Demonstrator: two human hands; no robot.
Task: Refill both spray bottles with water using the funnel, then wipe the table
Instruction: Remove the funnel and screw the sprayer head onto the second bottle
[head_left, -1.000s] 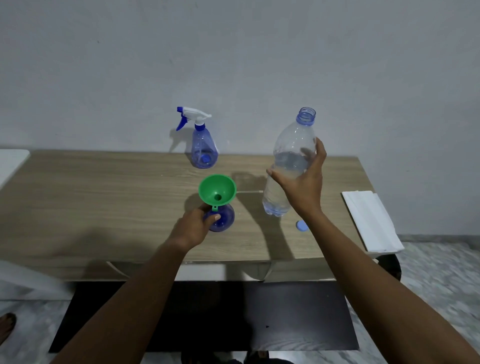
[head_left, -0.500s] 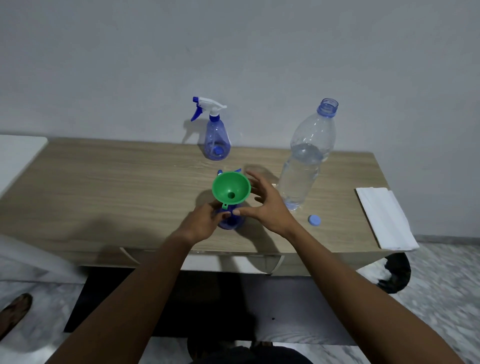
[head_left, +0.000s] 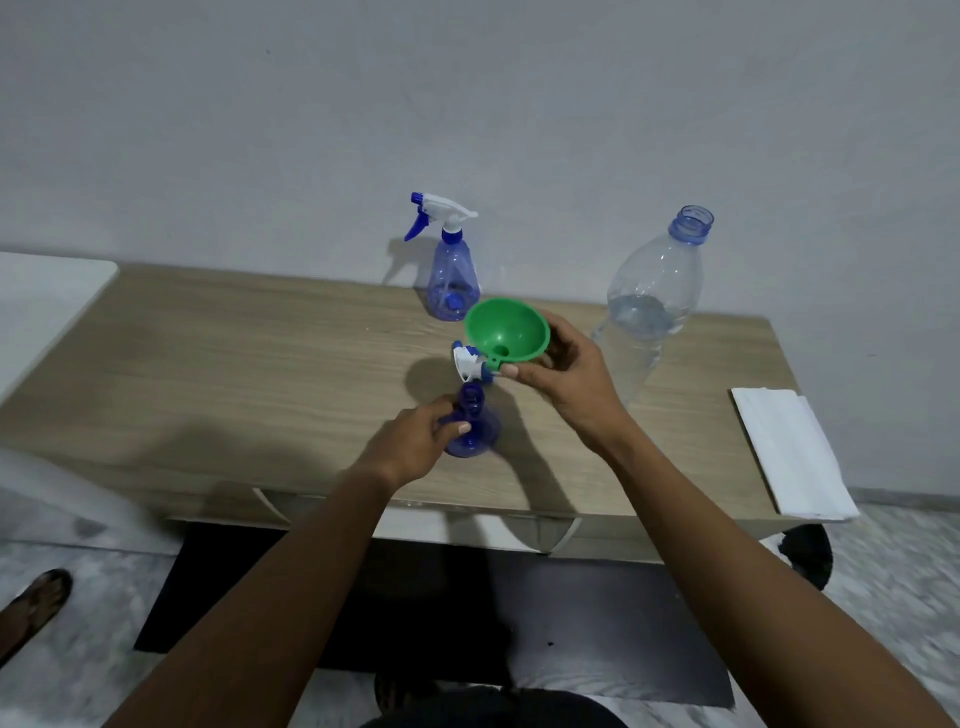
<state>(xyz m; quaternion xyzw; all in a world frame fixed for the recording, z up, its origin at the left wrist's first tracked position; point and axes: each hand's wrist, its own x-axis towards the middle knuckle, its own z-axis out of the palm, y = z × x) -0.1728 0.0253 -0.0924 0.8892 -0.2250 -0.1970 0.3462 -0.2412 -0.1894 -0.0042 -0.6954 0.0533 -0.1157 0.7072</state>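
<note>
Near the front edge of the light wooden table, a translucent blue plastic spray bottle is stood upright with its neck open. It is gripped round the shoulder by the left hand, fingers and thumb curled about it, probably so that the light bottle is not tipped while it is worked on.

The green plastic funnel is held in the air by the right hand, pinched at its rim and side tab, its spout clear of the open neck and a little farther back. Just beside the spout, a white and blue trigger head is laid on the table, close enough to be picked up readily.

At the far edge by the wall, a second blue spray bottle is stood with its trigger head fitted. To the right, a clear plastic water bottle is left uncapped, roughly half full, within reach of the right hand. A folded white cloth is kept at the right end, presumably for the wiping.

How much water is in the near bottle cannot be told. With the funnel out of the neck, recapping seems likely.
</note>
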